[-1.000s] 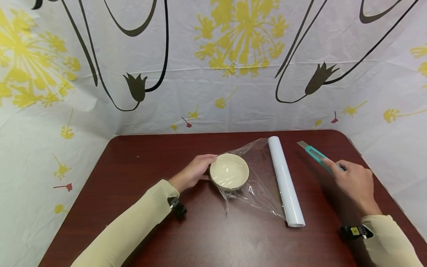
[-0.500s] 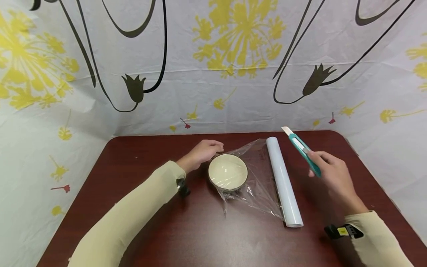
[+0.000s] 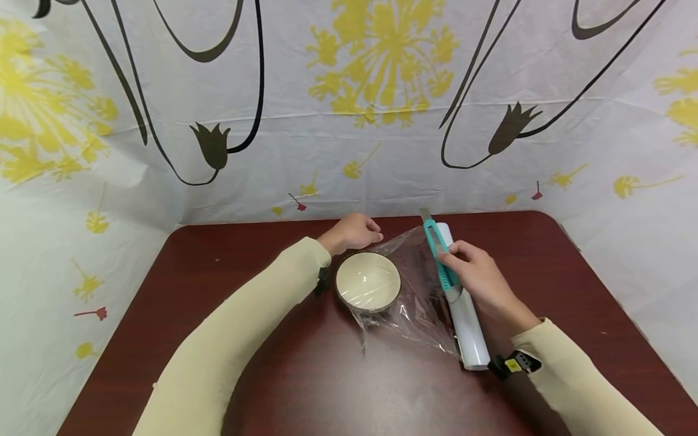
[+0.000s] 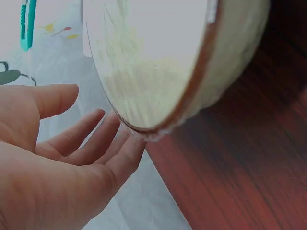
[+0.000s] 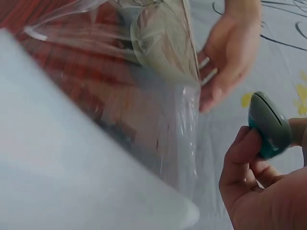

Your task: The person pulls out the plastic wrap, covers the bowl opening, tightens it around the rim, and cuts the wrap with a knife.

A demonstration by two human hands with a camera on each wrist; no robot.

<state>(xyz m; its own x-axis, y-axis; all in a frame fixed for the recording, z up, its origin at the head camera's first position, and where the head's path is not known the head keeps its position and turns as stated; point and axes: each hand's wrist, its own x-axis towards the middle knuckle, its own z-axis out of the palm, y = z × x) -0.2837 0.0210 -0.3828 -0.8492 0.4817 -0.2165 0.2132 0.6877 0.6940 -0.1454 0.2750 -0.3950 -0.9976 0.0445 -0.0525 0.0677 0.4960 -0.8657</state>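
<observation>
A cream bowl [image 3: 368, 281] with a dark rim stands on the table, clear plastic wrap stretched over its mouth. The wrap [image 3: 414, 315] runs right to a white roll [image 3: 473, 339]. Just behind the bowl is my left hand [image 3: 353, 231], its fingers loosely bent; the left wrist view puts its fingertips [image 4: 136, 148] right at the bowl's rim. My right hand [image 3: 482, 275] grips a turquoise utility knife [image 3: 445, 274] by its handle, blade out and pointing away. In the head view the knife overlaps the roll and the wrap's right edge.
A dark red-brown table [image 3: 349, 387] carries everything. Its far edge meets a white sheet [image 3: 376, 175] printed with yellow flowers and dark stems, which also covers both sides.
My left hand let go of the bowl's left side and went round behind it. The right hand brought the utility knife leftward from the table's right side to the roll.
</observation>
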